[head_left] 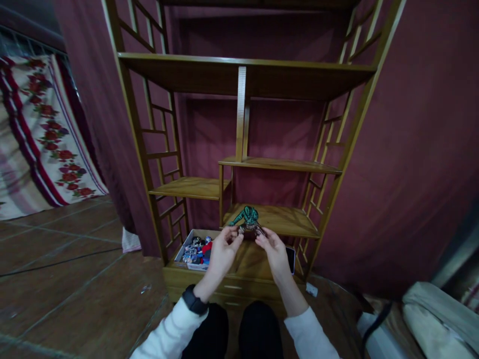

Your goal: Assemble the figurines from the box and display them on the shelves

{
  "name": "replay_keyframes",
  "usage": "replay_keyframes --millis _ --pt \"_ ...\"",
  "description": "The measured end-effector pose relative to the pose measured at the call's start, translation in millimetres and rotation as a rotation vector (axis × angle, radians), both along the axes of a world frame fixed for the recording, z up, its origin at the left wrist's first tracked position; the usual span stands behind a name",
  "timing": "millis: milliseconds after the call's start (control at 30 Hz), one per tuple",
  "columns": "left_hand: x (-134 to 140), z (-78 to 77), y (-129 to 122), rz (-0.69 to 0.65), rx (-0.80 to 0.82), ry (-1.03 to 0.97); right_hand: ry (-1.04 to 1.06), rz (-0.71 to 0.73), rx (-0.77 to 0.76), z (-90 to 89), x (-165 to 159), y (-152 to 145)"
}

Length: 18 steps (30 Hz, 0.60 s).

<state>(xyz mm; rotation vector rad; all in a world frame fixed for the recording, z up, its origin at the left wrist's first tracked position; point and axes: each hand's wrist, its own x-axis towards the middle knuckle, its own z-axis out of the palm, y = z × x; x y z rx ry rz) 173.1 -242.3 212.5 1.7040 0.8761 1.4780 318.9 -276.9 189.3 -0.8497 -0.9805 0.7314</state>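
White sleeves (170,326) nearest. Left hand (224,249) and right hand (273,252) pinch green figurine (250,216) low, fingers nearly closed. Probably light, stiff, fragile limbs; best gripped by thicker body.

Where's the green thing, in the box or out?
Out: left hand and right hand hold the green thing, away from the box.

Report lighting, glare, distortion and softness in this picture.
Head view throughout: dim, with shadow under the upper shelf; pale sheen along its edge and the divider; posts splaying outward toward the top, suggesting wide-angle stretch; green item too soft for detail.
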Motion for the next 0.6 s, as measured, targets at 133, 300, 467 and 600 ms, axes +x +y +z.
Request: replay_keyframes --millis 133,300,467,600 --pt "2.1 25.9 -12.5 0.177 0.195 0.398 0.174 0.105 -0.036 9.9 10.3 4.2" --pt "6.1 53.5 -27.4 0.329 0.469 0.847 0.26 0.196 -0.079 17.8 19.5 4.8" --pt "3.7 58.3 -37.4 0.34 0.708 1.024 0.287 0.232 -0.114 16.0 18.1 -1.2" --pt "-1.2 54.1 -44.7 0.331 0.798 1.096 0.288 0.233 -0.146 12.9 16.6 -9.4"
